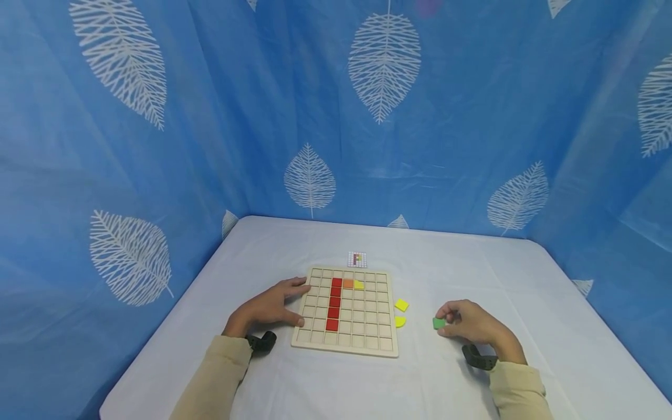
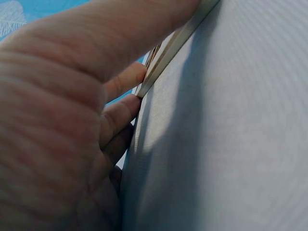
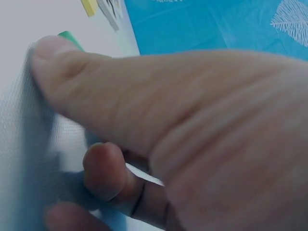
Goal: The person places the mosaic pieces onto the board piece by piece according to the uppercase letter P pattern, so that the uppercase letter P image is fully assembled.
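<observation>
A pale wooden grid board (image 1: 364, 343) lies flat on the table. My left hand (image 1: 270, 304) rests at its left edge, thumb and fingers spread and touching the rim. Down one column of the board runs a line of several red tiles (image 1: 333, 302). Beside the top red tile sit an orange tile (image 1: 348, 283) and then a yellow piece (image 1: 359, 285). Off to the right of the board, my right hand (image 1: 472, 322) pinches a green tile (image 1: 438, 323) between thumb and fingers, low over the table. In the right wrist view the thumb hides most of that green tile (image 3: 71, 39).
Just right of the board lie a yellow square tile (image 1: 401, 305) and a yellow piece with a rounded side (image 1: 401, 321). A small card (image 1: 357, 259) printed with a coloured grid lies behind the board. Blue leaf-patterned cloth (image 1: 420, 175) hangs around the white table (image 1: 315, 385).
</observation>
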The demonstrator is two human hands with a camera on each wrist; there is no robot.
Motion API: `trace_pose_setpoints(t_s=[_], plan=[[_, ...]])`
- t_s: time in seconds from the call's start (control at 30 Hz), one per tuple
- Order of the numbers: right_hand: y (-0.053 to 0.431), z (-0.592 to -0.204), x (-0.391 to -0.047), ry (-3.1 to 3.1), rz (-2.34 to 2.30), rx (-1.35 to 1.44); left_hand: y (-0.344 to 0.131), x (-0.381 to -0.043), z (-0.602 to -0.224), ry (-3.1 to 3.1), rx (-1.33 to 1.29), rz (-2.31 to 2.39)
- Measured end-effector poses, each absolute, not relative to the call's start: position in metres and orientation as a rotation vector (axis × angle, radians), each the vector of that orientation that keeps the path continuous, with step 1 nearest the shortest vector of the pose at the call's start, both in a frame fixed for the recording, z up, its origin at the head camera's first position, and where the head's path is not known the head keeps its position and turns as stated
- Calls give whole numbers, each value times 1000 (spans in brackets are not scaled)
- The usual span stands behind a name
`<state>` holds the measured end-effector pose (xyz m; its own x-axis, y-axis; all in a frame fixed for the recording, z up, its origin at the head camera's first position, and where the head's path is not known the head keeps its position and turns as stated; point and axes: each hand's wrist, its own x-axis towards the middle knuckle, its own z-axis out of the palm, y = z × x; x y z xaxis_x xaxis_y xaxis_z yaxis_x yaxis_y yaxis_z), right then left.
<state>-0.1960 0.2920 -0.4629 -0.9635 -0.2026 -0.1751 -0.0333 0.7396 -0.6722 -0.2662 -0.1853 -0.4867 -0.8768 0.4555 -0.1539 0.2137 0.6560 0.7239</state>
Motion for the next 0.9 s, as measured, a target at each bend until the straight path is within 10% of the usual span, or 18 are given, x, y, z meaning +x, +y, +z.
trace_pose_setpoints(t_s=[0.9], plan=[[286, -458, -203, 2840, -1143, -240, -185, -268, -486, 2549, 532, 1064]])
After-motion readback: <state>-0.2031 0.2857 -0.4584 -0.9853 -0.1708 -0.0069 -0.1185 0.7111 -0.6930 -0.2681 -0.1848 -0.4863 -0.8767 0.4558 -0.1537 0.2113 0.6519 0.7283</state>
